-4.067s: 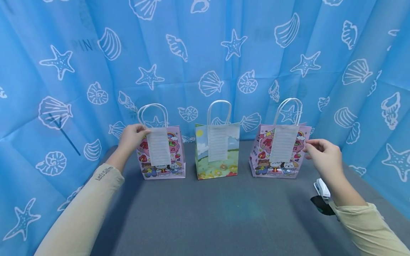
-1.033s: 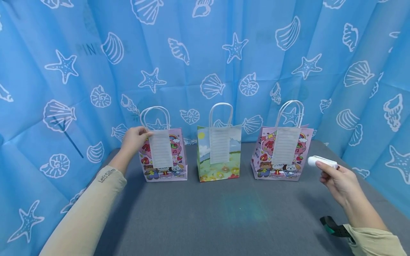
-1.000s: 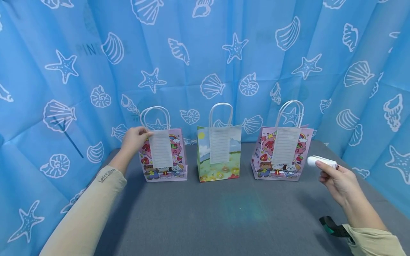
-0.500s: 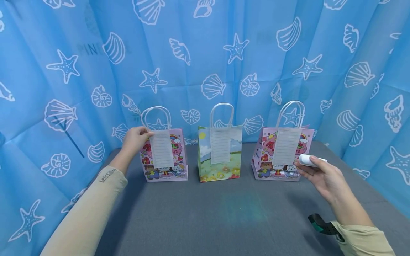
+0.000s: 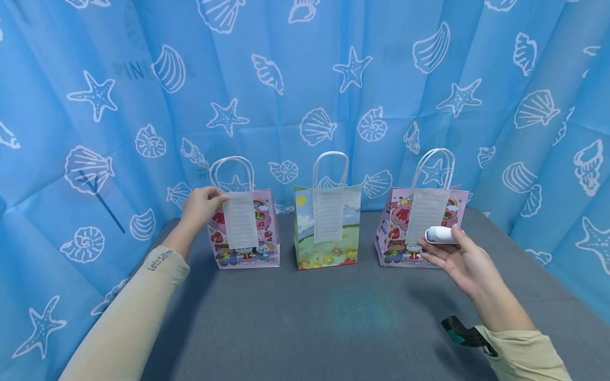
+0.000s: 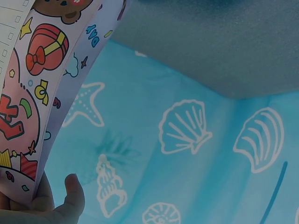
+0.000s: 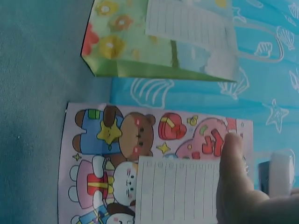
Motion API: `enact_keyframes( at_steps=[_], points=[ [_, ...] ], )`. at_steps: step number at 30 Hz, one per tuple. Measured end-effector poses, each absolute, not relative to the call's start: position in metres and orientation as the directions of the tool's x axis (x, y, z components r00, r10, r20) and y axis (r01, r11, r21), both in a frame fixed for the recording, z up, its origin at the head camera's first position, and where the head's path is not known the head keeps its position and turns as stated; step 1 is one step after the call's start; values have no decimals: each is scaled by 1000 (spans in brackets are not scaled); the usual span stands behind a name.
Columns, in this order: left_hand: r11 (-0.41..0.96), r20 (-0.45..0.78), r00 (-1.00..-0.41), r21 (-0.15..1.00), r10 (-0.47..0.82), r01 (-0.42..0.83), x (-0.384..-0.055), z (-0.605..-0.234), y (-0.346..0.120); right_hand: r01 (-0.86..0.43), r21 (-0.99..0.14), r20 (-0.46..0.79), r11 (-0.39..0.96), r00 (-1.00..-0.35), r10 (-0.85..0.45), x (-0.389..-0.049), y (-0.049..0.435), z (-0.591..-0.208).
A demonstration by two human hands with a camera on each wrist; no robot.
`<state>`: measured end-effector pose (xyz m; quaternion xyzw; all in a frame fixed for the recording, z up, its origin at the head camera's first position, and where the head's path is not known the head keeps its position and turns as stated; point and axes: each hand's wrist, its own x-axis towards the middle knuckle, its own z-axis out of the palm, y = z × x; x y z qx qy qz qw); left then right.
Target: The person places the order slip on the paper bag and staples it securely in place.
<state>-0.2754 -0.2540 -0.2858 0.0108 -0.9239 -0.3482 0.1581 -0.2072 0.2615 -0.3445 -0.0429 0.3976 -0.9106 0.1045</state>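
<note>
My left hand (image 5: 202, 205) pinches the upper left edge of the left pink gift bag (image 5: 219, 233), beside the lined paper slip (image 5: 241, 219) on its front. In the left wrist view, fingers (image 6: 44, 198) lie at that bag's top edge. My right hand (image 5: 476, 264) holds a small white stapler (image 5: 440, 235) between thumb and fingers, in front of the right pink gift bag (image 5: 397, 227). This stapler partly covers the lower end of that bag's lined slip (image 5: 425, 209). In the right wrist view the stapler (image 7: 280, 175) is blurred beyond the thumb.
A green meadow-print gift bag (image 5: 329, 253) with its own lined slip (image 5: 328, 217) stands upright between the pink bags. All have white looped handles. The grey cloth-covered table (image 5: 295, 323) meets a blue shell-print curtain (image 5: 281, 127) behind the bags.
My right hand has picked up the stapler from the table's right side and carried it left, in front of the right bag. The left hand keeps its place on the left bag.
</note>
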Motion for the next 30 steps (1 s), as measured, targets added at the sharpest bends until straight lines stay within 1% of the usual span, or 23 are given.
enact_keyframes(
  at_steps=[2,3,7,11,14,22,30],
  points=[
    [758,285,-950,646,-131,90,-275,-286,-254,206,-705,-57,-678,-970,-235,-209,257,-343],
    [757,285,-949,647,-132,89,-275,-286,-254,221,-712,-78,-667,-968,-237,-210,255,-343],
    [755,281,-949,651,-141,81,-275,-286,-254,255,-773,-132,-581,-960,-245,-212,245,-342],
    [758,280,-949,647,-142,78,-276,-286,-253,249,-851,-162,-462,-962,-221,-212,237,-343],
    [759,282,-949,646,-142,79,-276,-286,-252,249,-876,-177,-414,-963,-204,-212,233,-343],
    [759,280,-950,646,-139,79,-275,-286,-252,235,-890,-141,-390,-957,-255,-211,225,-342],
    [753,268,-951,655,-154,62,-275,-286,-251,245,-878,-162,-412,-960,-227,-214,211,-339]
  ],
)
